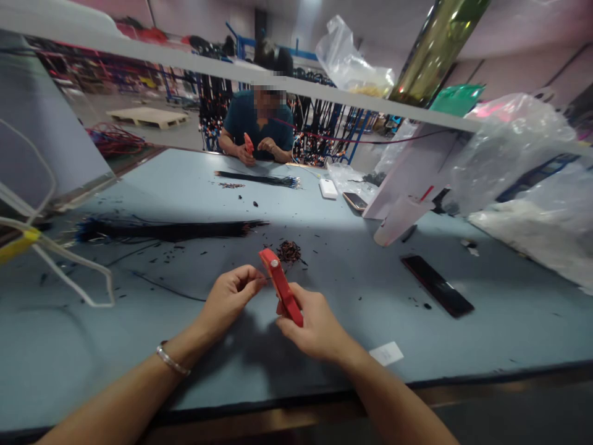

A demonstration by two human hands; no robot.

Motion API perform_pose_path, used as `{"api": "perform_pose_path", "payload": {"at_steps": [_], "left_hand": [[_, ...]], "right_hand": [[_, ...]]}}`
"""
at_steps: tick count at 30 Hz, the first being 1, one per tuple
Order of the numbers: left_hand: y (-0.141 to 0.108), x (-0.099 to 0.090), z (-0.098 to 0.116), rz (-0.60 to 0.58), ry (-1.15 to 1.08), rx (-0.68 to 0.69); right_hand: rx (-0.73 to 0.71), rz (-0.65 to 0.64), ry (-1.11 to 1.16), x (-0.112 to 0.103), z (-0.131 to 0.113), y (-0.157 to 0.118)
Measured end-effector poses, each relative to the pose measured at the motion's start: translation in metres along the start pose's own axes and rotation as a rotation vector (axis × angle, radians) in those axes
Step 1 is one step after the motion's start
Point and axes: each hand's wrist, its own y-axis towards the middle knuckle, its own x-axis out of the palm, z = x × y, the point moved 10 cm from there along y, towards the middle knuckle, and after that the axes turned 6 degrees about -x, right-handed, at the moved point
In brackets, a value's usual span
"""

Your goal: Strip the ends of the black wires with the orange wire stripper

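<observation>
So, going left to right: a bent white wire (107, 285) with a yellow wrap (28, 237) is sticking in at the edge, over a grey-blue table (69, 371). Next, a fat bundle of black wires (167, 231) is lying across the table, and a loose black wire (169, 288) is curving toward the left wrist, where a silvery bracelet (172, 358) is sitting.

The left hand (235, 292) is pinching a thin dark wire (268, 279), thumb against fingertips, pretty tight. Can't tell if it's the same piece as the loose one. Across the table a co-worker (258, 120) is holding a smaller red tool (249, 143) behind another wire bundle (259, 178).

The pinched wire is pointing right at the head of a red hand tool (281, 284); can't tell if it's actually between the jaws. A heap of dark bits (289, 251) is sitting just beyond. The right hand (312, 321) is gripping the tool's handles, fingers wrapped round.

Further right, a white label (387, 353), a pale cup (396, 219) and a dark phone (438, 284) are lying or standing around.
</observation>
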Motion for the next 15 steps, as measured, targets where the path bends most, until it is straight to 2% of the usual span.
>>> {"api": "perform_pose_path", "payload": {"at_steps": [7, 15], "left_hand": [[-0.0006, 0.0034, -0.0014, -0.031, -0.154, 0.014], [0.0007, 0.0068, -0.007, -0.062, -0.077, 0.018]], "right_hand": [[-0.12, 0.068, -0.41, 0.0029, -0.0039, -0.0006], [-0.162, 0.083, -0.517, 0.0031, -0.0008, 0.0001]]}}
